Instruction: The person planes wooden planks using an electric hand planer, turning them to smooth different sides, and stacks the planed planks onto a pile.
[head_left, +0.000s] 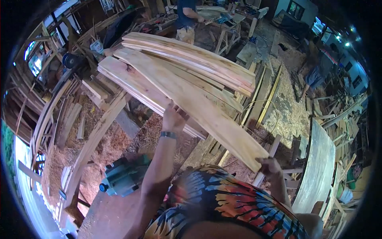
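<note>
A long pale plank [207,109] lies slantwise over other boards, its near end raised toward my body. My left hand [174,118], with a dark band on the wrist, grips the plank's near edge around its middle; some fingers are hidden under the wood. At the plank's right end, my right hand [270,165] holds the corner. Beneath and to the left is a stack of boards [135,81] with a dark knot. Behind the held plank lies another stack of long boards [191,55].
A green machine [125,175] stands at the lower left amid wood shavings [115,143]. A grey board [316,167] is at the right. One person [186,18] works at the back; another person [316,75] is at the right. Timber lies across the floor.
</note>
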`<control>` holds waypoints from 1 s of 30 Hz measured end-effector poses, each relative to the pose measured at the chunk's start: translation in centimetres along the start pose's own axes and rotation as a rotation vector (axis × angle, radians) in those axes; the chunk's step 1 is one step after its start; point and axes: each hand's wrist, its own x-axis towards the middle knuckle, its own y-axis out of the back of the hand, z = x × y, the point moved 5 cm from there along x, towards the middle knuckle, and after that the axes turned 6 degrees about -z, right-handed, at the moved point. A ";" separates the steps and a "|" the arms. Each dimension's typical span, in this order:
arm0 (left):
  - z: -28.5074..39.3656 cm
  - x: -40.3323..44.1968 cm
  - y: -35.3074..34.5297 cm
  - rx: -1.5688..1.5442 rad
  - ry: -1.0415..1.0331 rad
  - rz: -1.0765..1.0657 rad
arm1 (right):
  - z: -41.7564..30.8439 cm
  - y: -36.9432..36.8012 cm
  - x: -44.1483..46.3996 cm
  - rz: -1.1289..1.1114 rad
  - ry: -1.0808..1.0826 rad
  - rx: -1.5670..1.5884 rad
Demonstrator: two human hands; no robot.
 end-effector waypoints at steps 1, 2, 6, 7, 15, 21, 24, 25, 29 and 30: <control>-0.4 1.0 0.6 -0.006 0.002 0.024 | 1.3 1.5 -0.7 0.005 0.002 0.000; -0.6 1.5 0.8 -0.011 0.003 0.046 | 4.0 4.7 -0.3 -0.013 0.065 0.005; -2.6 -1.1 -0.8 -0.018 -0.057 0.055 | 4.2 4.2 -3.9 -0.070 0.269 -0.208; -2.8 -1.5 -0.9 -0.110 -0.052 0.023 | 2.7 2.5 -5.2 -0.074 0.280 -0.332; 2.1 -3.8 -0.3 -0.326 -0.361 -0.650 | -1.1 -1.7 -1.2 0.001 0.524 -1.164; 12.0 -9.6 0.9 -0.084 -0.709 -1.623 | -6.9 -10.6 2.3 -0.093 0.903 -1.497; 14.6 -17.5 1.1 -0.008 -0.989 -1.475 | -9.3 -15.1 4.2 -0.313 1.035 -1.494; 15.2 -19.8 1.5 -0.012 -1.050 -1.477 | -10.0 -17.4 3.9 -0.362 1.004 -1.480; 15.6 -30.4 2.8 -0.003 -1.275 -1.334 | -10.4 -24.6 3.5 -0.665 1.059 -1.437; 15.4 -32.8 3.8 0.015 -1.330 -1.294 | -10.1 -26.3 3.0 -0.739 1.057 -1.388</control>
